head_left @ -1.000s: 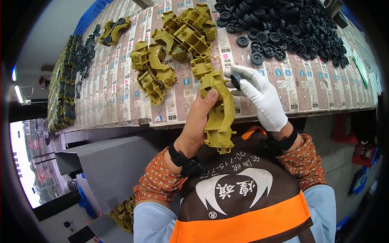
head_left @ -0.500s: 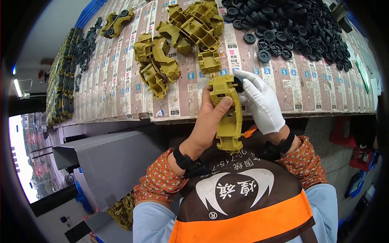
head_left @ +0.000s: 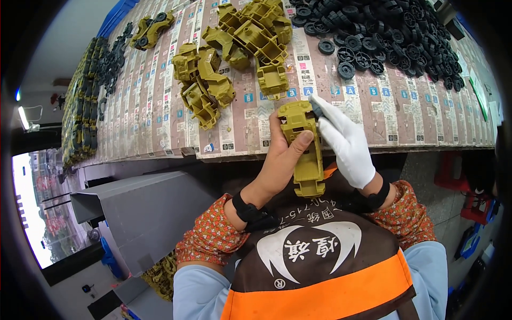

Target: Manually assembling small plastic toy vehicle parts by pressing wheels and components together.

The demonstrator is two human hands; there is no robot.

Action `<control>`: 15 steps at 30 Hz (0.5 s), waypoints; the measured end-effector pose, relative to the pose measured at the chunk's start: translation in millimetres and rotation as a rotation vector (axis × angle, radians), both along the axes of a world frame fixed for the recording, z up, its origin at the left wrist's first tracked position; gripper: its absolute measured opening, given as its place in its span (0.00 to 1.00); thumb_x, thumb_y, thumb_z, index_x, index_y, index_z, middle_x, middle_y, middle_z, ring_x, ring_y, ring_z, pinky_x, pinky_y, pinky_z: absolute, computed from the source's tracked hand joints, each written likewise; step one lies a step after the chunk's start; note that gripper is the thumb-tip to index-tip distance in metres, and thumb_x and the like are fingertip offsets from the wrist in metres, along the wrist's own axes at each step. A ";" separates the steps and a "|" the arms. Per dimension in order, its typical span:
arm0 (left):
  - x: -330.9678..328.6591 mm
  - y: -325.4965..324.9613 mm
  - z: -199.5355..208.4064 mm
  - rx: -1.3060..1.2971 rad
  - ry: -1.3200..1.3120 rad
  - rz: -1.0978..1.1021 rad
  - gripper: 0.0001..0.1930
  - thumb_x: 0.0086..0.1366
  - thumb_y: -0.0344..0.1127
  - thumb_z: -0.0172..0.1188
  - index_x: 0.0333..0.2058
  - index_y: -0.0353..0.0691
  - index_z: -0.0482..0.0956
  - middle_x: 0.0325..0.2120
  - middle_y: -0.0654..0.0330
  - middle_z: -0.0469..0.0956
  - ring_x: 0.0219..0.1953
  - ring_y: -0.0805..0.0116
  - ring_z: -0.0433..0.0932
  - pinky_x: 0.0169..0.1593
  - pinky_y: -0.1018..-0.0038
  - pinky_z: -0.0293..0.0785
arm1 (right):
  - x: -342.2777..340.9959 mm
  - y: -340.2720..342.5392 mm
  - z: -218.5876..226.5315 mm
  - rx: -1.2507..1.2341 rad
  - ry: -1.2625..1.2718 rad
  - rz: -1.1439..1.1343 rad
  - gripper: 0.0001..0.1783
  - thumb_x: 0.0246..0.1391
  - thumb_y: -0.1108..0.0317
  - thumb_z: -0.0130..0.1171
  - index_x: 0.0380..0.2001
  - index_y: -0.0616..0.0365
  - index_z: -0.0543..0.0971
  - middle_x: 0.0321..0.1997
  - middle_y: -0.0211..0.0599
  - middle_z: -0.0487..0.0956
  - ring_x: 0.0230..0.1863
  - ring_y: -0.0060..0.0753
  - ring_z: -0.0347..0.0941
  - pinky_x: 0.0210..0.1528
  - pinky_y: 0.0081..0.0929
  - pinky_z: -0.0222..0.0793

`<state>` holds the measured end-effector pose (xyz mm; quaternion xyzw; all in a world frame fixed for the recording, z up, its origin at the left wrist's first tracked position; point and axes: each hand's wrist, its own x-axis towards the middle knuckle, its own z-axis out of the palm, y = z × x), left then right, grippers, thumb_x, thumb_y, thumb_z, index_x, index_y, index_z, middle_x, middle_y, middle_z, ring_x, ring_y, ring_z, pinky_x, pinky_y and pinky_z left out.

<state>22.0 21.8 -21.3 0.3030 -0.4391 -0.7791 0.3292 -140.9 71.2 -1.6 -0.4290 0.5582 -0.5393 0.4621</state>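
Observation:
My bare left hand (head_left: 278, 164) is wrapped round an olive-yellow plastic toy car body (head_left: 310, 174), its thumb lying across the top. The body is held lengthwise in front of me, just off the table's near edge. In a white glove, my right hand (head_left: 349, 148) has its fingers together against a black toy wheel (head_left: 317, 110) on the body's far right side. Most of that wheel is hidden by the gloved fingers.
A pile of olive car bodies (head_left: 255, 37) lies on the paper-covered table (head_left: 373, 125). Black wheels (head_left: 394, 40) are heaped at the far right. One body with wheels (head_left: 152, 31) and rows of parts (head_left: 85, 106) are at left. A grey bin (head_left: 144, 213) stands below.
My right fingers have flattened and straightened along the body's side, covering more of the wheel. The car body has turned slightly and shifted a little to the right.

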 end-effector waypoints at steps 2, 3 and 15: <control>1.9 -0.4 -1.0 0.013 -0.004 -0.014 0.31 0.78 0.42 0.57 0.67 0.44 0.49 0.55 0.60 0.69 0.56 0.72 0.72 0.60 0.71 0.72 | -2.2 5.6 -2.4 -0.041 0.068 0.071 0.35 0.62 0.77 0.51 0.73 0.63 0.64 0.63 0.45 0.77 0.66 0.31 0.70 0.71 0.29 0.61; 2.7 -0.3 -2.3 0.026 -0.011 -0.026 0.31 0.78 0.42 0.57 0.67 0.44 0.48 0.55 0.59 0.69 0.56 0.71 0.72 0.61 0.71 0.72 | -4.1 5.4 -4.3 -0.040 0.066 0.071 0.35 0.62 0.77 0.51 0.73 0.63 0.64 0.63 0.45 0.77 0.66 0.31 0.70 0.71 0.29 0.61; -1.2 1.8 -10.4 -0.231 -0.112 -0.082 0.35 0.77 0.40 0.58 0.69 0.41 0.44 0.57 0.54 0.67 0.60 0.65 0.69 0.66 0.67 0.66 | -4.7 10.5 -5.7 0.025 0.123 0.155 0.54 0.37 0.79 0.50 0.76 0.65 0.54 0.57 0.69 0.78 0.61 0.64 0.75 0.64 0.35 0.68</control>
